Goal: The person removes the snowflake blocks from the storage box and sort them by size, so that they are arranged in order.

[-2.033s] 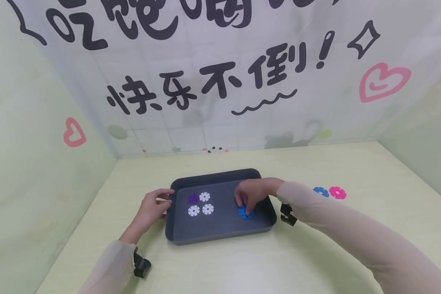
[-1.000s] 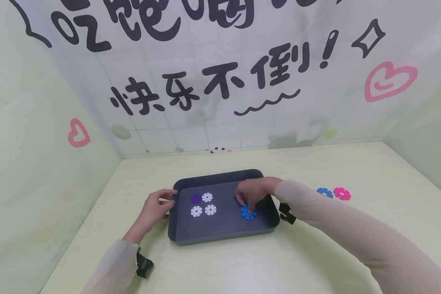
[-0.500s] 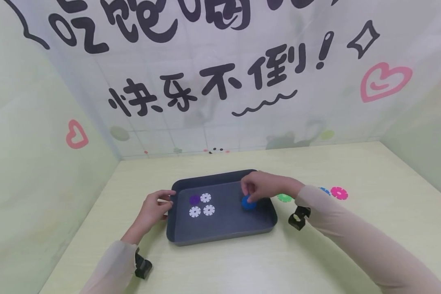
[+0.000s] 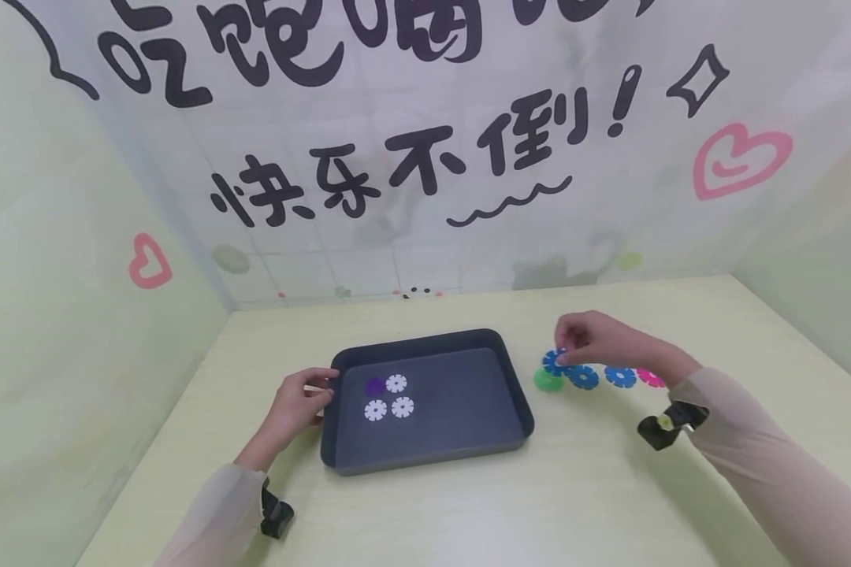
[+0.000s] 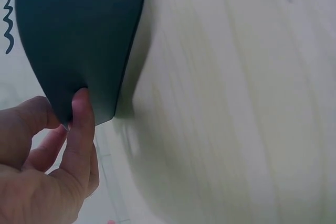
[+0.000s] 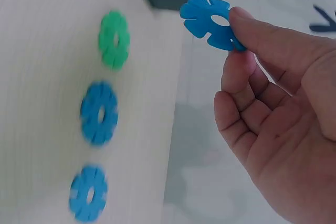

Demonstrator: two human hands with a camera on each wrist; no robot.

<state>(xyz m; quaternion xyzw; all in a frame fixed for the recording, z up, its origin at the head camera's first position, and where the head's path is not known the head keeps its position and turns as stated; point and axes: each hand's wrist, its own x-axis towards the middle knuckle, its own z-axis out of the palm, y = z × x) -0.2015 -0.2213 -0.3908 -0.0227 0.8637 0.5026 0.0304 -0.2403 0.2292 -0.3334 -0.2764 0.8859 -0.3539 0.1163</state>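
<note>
My right hand (image 4: 606, 339) pinches a blue slotted plastic disc (image 4: 551, 364) between thumb and finger, above the table right of the tray. In the right wrist view, the held disc (image 6: 197, 17) is tilted at the fingertips. On the table near it lie a green disc (image 4: 543, 384), two blue discs, the nearer of which (image 4: 580, 383) is partly overlapped in view, and a pink disc (image 4: 648, 381) partly behind the wrist. My left hand (image 4: 296, 402) pinches the left wall of the dark grey tray (image 4: 425, 463); that tray wall (image 5: 79, 40) fills the upper left wrist view.
Inside the tray, at its left, lie a purple disc (image 4: 375, 387) and three white discs, one of them a front white disc (image 4: 371, 414). Behind the pale table (image 4: 468, 512) stands a printed backdrop (image 4: 397, 260). Each wrist wears a black camera mount (image 4: 276, 516).
My right hand has picked the blue disc up from the tray's right side and carried it right, out over the table. The left hand stays on the tray, which has not moved.
</note>
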